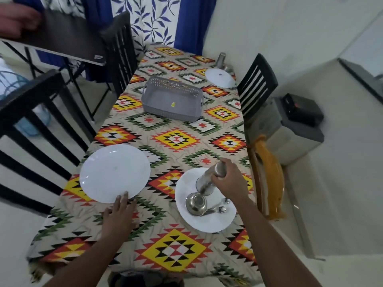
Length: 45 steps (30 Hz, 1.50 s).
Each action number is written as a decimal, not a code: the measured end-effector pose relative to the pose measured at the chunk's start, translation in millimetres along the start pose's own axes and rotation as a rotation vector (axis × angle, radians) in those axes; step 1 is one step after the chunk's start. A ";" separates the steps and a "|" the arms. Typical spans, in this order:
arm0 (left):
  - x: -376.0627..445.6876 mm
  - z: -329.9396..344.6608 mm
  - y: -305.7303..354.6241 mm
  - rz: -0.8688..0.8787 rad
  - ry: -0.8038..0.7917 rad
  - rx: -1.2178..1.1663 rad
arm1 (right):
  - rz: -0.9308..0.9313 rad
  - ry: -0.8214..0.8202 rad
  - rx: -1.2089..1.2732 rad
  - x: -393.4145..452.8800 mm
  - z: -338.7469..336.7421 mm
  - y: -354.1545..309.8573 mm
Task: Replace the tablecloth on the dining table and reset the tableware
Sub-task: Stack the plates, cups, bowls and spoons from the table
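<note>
A patterned tablecloth (178, 139) with red, yellow and green diamonds covers the dining table. My right hand (228, 179) grips a steel tumbler (207, 180), tilted over the near right white plate (209, 221). On that plate sit a small steel bowl (196, 204) and two spoons (219, 209). My left hand (119, 216) lies flat on the cloth, fingertips touching the rim of the near left white plate (114, 172). A third white plate (220, 77) lies at the far right with another steel tumbler (221, 60) behind it.
A grey plastic basket (172, 98) stands mid-table. Black slatted chairs (257, 83) flank the table on both sides; a yellow cloth (267, 175) hangs by the right edge. A grey box unit (294, 129) stands against the right wall. Another person's hand (16, 19) shows top left.
</note>
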State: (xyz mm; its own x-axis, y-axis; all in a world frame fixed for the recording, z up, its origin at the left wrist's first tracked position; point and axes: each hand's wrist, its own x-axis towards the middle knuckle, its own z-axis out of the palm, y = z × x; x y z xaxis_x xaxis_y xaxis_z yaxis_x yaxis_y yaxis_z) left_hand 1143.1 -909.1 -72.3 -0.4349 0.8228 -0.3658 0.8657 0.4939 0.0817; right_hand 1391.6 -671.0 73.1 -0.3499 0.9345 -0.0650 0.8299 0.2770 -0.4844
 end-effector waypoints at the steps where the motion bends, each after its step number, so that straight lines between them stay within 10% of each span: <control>1: -0.8 -1.9 1.8 -0.015 -0.013 0.001 | -0.006 -0.019 -0.020 1.9 3.4 0.1; 14: -1.6 -12.0 23.4 -0.146 -0.078 -0.028 | -0.062 -0.042 -0.084 13.6 16.4 -0.6; 21: 26.9 -60.6 105.4 0.119 0.144 -0.418 | -0.078 0.084 0.140 9.5 -23.7 -4.0; 29: 76.7 -103.0 203.0 0.393 0.020 -0.713 | 0.090 0.399 0.423 -10.1 -66.8 10.6; 35: 104.8 -104.7 212.6 0.500 0.094 -0.540 | 0.211 0.493 0.457 -34.3 -65.3 36.6; 45: 99.8 -198.6 185.6 0.607 0.363 -1.009 | 0.210 0.574 0.475 -50.0 -45.4 29.6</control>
State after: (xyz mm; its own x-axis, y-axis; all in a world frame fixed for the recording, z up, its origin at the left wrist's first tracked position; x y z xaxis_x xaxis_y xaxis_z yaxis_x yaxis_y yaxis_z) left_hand 1211.2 -679.5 90.5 -0.2117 0.9457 0.2468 0.4425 -0.1324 0.8870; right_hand 1453.4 -699.4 101.6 0.1817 0.9623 0.2025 0.5330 0.0767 -0.8426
